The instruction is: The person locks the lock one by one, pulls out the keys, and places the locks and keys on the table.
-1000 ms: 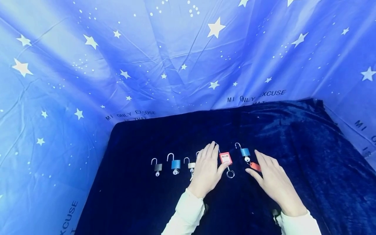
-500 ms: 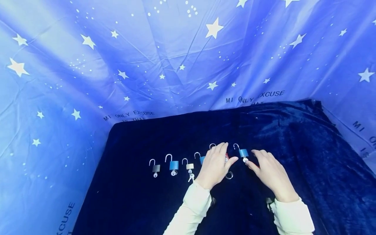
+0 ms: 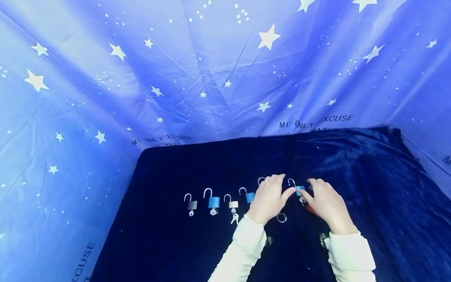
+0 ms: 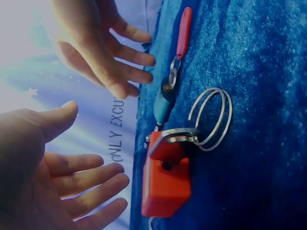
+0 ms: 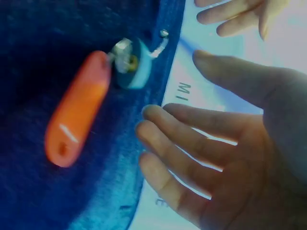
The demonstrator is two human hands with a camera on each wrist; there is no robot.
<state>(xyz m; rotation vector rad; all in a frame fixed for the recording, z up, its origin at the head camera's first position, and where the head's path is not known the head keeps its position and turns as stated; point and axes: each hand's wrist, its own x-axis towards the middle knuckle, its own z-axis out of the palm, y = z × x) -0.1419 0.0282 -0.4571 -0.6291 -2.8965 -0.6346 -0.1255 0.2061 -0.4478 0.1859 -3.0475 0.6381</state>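
My left hand [image 3: 269, 197] hovers above a red padlock [image 4: 165, 191], with its fingers extended and empty. In the head view it hides most of that padlock, leaving part of the shackle and a key ring [image 3: 281, 217] visible. My right hand [image 3: 329, 203] is held above and beside a small blue padlock [image 3: 299, 190], its thumb overlapping the lock in the head view. That lock's shackle is open, and a key and red tag [image 5: 79, 110] hang from it. In the right wrist view the right fingers are relaxed and apart from the lock.
Further left in the row lie another blue padlock [image 3: 250, 197], a brass-coloured padlock [image 3: 233, 204] with keys [image 3: 234, 218], a larger blue padlock [image 3: 213, 202] and a dark grey padlock [image 3: 192, 205]. All rest on dark blue velvet cloth [image 3: 158, 243]. A starry curtain [image 3: 211, 78] hangs behind.
My left hand has shifted right, from beside the red padlock to over it, uncovering the blue padlock to its left. My right hand has come left over the other blue padlock; the hands are closer together.
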